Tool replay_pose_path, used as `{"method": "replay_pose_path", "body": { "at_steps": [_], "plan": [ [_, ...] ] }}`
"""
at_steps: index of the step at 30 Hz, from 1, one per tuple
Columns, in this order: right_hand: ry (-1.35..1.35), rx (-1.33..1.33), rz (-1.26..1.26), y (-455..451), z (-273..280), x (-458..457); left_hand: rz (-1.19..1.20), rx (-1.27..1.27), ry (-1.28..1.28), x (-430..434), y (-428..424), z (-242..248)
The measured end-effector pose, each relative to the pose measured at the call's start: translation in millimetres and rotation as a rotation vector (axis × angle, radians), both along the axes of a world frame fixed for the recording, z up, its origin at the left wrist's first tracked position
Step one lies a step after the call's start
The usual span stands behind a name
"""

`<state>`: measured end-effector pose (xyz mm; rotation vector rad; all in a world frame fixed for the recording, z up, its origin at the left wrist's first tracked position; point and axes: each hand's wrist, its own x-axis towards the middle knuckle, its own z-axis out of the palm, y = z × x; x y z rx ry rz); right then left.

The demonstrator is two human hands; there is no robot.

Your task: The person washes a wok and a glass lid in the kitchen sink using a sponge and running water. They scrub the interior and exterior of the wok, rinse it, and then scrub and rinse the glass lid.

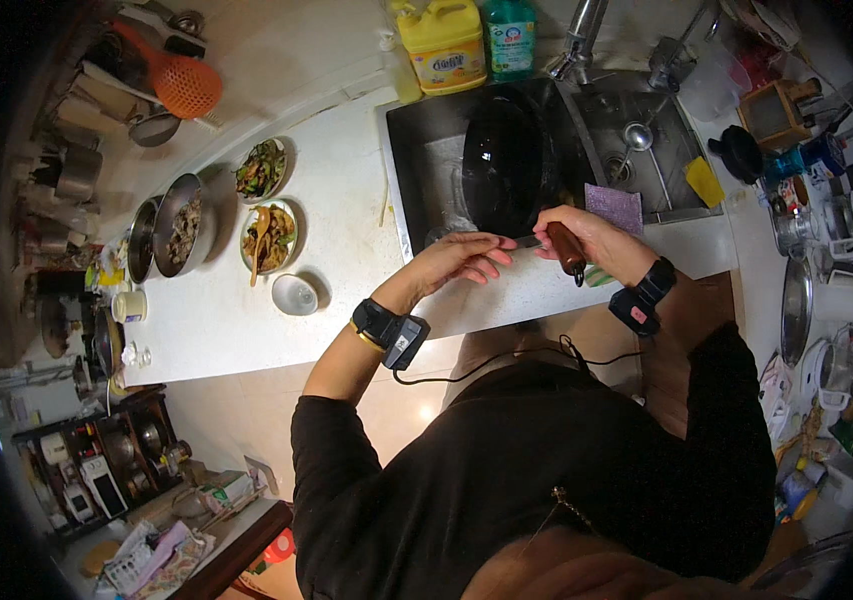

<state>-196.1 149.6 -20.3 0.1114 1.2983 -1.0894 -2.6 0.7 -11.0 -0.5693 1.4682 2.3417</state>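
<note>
My right hand [580, 236] is closed around a utensil near its brown handle [566, 251], at the front edge of the sink. A short stretch of the metal shank [527, 242] shows between my hands; the utensil's far end cannot be made out. Beside that shank is my left hand [464, 259], palm partly up and fingers loosely spread; whether its fingertips touch the metal cannot be told. Just beyond both hands a large black wok [505, 161] stands tilted in the left basin [430, 139]. A pinkish scrubbing cloth [614, 208] lies by my right hand on the sink's rim.
A metal ladle [637, 137] and a yellow sponge cloth [704, 181] are at the right basin, under the faucet [580, 45]. Left on the counter stand two dishes of food [261, 171], [270, 236], a white bowl [295, 295] and a metal bowl [184, 225]. A yellow jug [443, 49] stands behind the sink.
</note>
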Motion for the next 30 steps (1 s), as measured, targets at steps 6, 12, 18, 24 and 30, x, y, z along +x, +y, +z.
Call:
{"method": "replay_pose_path", "body": {
  "at_steps": [6,12,18,24,30],
  "plan": [
    [0.286,0.039,0.086,13.6,7.4,3.1,0.178,-0.067,-0.057,13.5,9.4,-23.3],
    [0.460,-0.008,0.130,18.8,-5.2,11.6,0.167,-0.160,-0.016,8.9,36.0,-27.3],
    [0.518,-0.053,0.159,17.7,-18.1,23.1,0.180,-0.012,-0.007,-14.2,51.3,-22.0],
    [0.592,0.032,0.109,15.9,-15.6,40.5,0.125,0.141,-0.009,-47.9,49.4,-30.9],
    [0.777,0.013,0.059,12.9,-12.9,39.3,0.037,0.108,-0.006,-66.0,39.1,-42.3]
  ]
}}
